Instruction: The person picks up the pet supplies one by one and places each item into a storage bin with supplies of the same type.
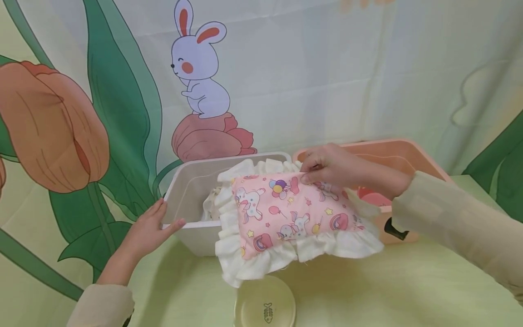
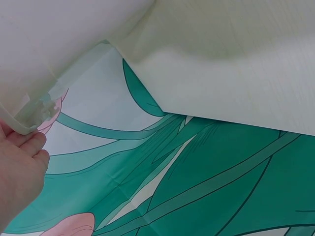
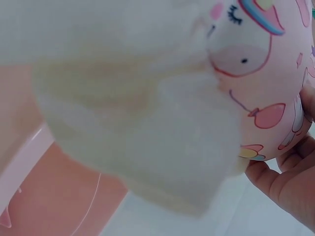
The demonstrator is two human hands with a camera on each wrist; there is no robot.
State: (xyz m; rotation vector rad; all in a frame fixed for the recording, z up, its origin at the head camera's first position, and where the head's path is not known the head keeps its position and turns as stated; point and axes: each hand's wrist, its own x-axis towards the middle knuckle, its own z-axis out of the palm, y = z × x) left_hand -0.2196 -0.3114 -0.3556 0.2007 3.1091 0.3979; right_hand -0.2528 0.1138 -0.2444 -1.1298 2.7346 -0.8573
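My right hand (image 1: 327,169) pinches the top edge of a small pink pillow (image 1: 286,204) between thumb and fingers. Unicorns, balloons and stars cover the pillow, and white ruffles edge it. It hangs tilted in front of two bins, over part of the white bin (image 1: 192,223). In the right wrist view, the fingers (image 3: 278,184) hold the pillow's edge while a ruffle fills much of the picture. My left hand (image 1: 149,229) grips the front left corner of the white bin; the left wrist view shows bent fingers (image 2: 32,145) at the rim.
An orange-pink bin (image 1: 412,152) with a dark front clip stands at the right and holds a pink item (image 1: 373,198). Pale cloth (image 1: 210,204) lies inside the white bin. A yellowish round dish (image 1: 265,302) with a fishbone mark sits nearer me. A printed curtain (image 1: 327,81) hangs behind.
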